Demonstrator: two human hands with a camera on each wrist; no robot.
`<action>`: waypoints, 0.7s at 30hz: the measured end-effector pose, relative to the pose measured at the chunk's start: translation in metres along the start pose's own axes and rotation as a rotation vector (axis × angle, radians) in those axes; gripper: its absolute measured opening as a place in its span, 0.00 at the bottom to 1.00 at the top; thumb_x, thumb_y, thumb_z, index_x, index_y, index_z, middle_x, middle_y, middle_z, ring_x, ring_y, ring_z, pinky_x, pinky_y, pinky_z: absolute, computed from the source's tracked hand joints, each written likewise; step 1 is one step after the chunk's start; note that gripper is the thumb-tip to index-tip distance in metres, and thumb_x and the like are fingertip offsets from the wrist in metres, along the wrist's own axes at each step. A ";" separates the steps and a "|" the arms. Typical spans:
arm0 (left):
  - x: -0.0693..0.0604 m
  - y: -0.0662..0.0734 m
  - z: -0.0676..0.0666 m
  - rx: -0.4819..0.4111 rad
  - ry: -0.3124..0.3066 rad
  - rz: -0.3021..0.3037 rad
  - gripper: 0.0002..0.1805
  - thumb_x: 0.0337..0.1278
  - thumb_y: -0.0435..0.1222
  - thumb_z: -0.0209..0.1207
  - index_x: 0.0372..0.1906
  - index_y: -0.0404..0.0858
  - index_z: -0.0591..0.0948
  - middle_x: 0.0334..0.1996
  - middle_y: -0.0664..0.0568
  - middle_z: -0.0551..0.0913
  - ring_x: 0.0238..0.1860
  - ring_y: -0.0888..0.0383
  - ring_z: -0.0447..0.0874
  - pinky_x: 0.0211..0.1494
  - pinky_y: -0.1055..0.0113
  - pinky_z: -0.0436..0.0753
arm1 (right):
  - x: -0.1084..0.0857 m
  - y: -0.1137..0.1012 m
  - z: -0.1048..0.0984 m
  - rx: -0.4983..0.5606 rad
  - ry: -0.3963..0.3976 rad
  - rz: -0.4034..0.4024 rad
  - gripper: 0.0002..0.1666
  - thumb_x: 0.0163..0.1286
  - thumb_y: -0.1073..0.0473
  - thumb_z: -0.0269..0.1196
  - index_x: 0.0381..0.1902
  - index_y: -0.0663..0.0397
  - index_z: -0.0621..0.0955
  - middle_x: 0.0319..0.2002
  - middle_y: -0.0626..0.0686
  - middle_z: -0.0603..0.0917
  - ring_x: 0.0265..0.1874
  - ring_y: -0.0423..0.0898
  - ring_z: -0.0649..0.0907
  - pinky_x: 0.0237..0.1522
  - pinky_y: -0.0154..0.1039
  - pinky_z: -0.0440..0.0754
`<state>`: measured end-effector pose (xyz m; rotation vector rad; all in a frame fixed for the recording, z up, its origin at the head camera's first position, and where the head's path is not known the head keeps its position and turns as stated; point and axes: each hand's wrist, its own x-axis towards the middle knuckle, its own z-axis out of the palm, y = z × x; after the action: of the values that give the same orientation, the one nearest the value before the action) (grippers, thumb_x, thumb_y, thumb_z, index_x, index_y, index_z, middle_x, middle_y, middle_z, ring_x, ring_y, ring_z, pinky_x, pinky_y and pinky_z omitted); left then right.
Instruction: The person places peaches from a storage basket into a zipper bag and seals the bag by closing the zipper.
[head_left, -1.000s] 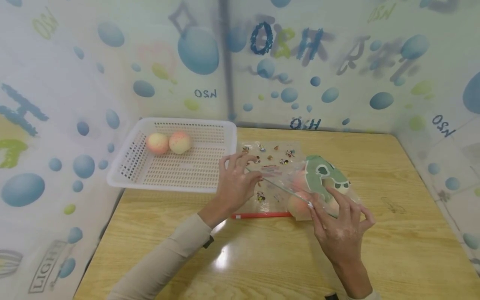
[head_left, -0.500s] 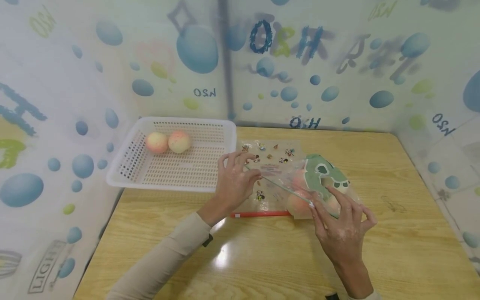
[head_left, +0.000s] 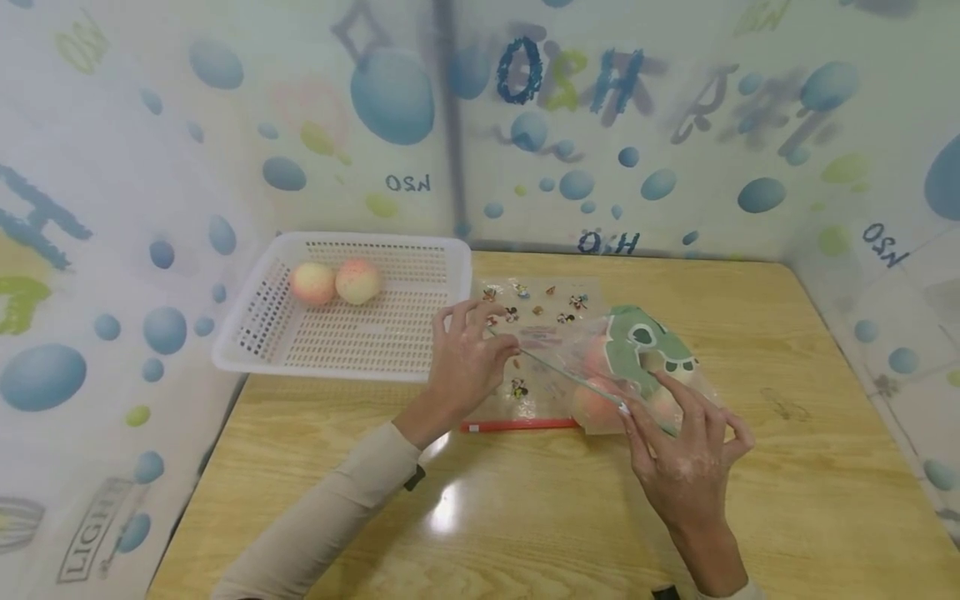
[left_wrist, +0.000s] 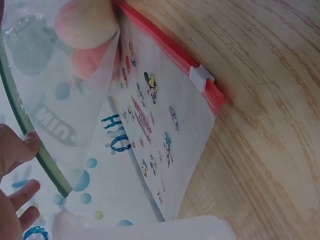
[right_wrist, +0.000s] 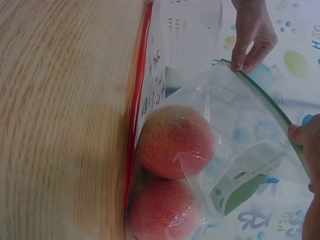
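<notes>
Here, both hands are on the clear bag with the dinosaur print, which lies in mid-table with its filling visible through the film. The left hand, at the bag's nine o'clock, pinches the green zip strip near its end, thumb against fingers, no gap to speak of. Down at five o'clock the right hand has its thumb and a finger closed on the same strip, other fingers spread; just beside them sits a small white slider. Whether those fingertips have the slider itself, nobody can tell from here.

The strip looks taut between the two hands, slanting from ten o'clock down to four. Inside, two peaches show plainly, an upper peach and a lower peach in the right wrist view.

This looks like the sealing step. The slider is towards the four o'clock end, though which stretch of zip is joined doesn't show. The next move would seem to call for a steady left pinch, the strip kept straight, and a firm draw of the slider along it; a slack strip could let it snag.

Around them: a flat bag with a red zip lies at nine o'clock, partly covered by the filled one, and further out towards ten, the white basket holds two more, a left peach and a right peach, touching or nearly so.
</notes>
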<state>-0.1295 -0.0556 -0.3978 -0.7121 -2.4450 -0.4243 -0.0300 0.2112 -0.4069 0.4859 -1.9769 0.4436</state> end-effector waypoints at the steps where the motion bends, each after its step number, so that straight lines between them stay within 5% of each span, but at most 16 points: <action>1: 0.000 0.000 0.000 0.001 -0.001 -0.003 0.03 0.57 0.44 0.72 0.33 0.50 0.92 0.55 0.49 0.82 0.61 0.46 0.72 0.62 0.45 0.66 | 0.000 0.000 0.000 -0.001 0.000 0.000 0.18 0.74 0.53 0.62 0.35 0.59 0.90 0.54 0.67 0.82 0.41 0.71 0.74 0.43 0.73 0.52; 21: 0.003 -0.004 -0.001 0.020 -0.062 -0.003 0.03 0.60 0.44 0.70 0.35 0.53 0.92 0.57 0.49 0.81 0.62 0.44 0.71 0.62 0.44 0.66 | -0.004 0.002 -0.004 -0.007 0.056 0.024 0.17 0.72 0.53 0.63 0.30 0.59 0.90 0.54 0.66 0.83 0.39 0.72 0.74 0.49 0.74 0.51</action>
<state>-0.1342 -0.0580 -0.3959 -0.7235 -2.5048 -0.3839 -0.0264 0.2159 -0.4089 0.4416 -1.9310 0.4608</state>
